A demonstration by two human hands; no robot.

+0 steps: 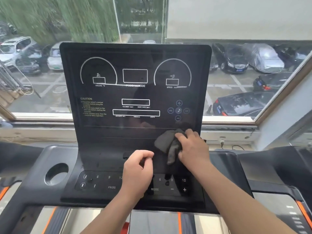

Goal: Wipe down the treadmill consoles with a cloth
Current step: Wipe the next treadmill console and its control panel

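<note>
Grey cloth (166,146) — under right hand (192,147)

Both bare forearms reach in from 6 o'clock. The left hand (138,168) is curled into a loose fist, thumb against forefinger. The right hand (192,146), at its 2 o'clock, grips the cloth (166,141) with bent fingers.

A black treadmill console (104,132) stands upright in front of a window (236,22) that looks onto parked cars (234,63). Near the console's lower right edge, the right hand (192,147) grips a bunched dark grey cloth (164,141) and holds it against the glossy panel. The left hand (138,171) is at the lower middle, fingers curled in, over the button strip (101,182). A round cup holder (56,173) sits by the lower left corner.
</note>
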